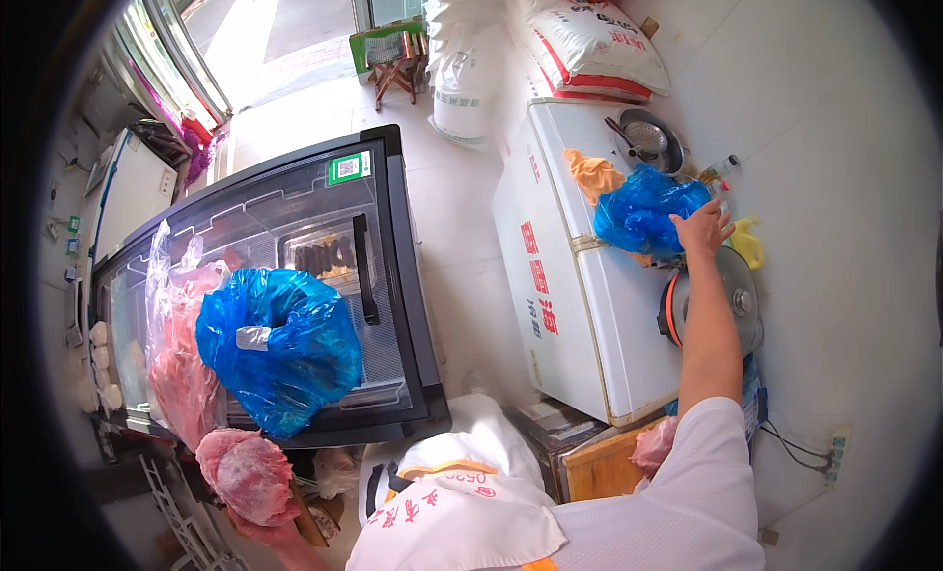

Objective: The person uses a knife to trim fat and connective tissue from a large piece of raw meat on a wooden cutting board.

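Two hands are at work, far apart from each other. The right hand [701,227] reaches out over the white chest freezer [575,306] and lies with fingers spread on a crumpled blue plastic bag [643,213] resting on the freezer's lid; it presses or grips the bag's edge, but whether the fingers have closed on it I cannot tell. The left hand [270,527], low at the picture's edge, is closed under a pink lump of frozen meat wrapped in clear film [246,473], carried close to the body.

Just beside the blue bag lies an orange cloth [592,173], and beyond it a round metal pan with a strainer [648,139]. Near the right forearm sits a grey lidded cooker with an orange band [722,306].

To the left stands a black-framed glass-top display freezer [393,276]. On its glass lie a second, larger blue plastic bag [280,345] and a clear bag of pink meat [182,365].

Judging from this, the work looks about midway: one portion of meat is out and in hand, two bags rest on the glass lid, and the bag on the white freezer is only just being reached.
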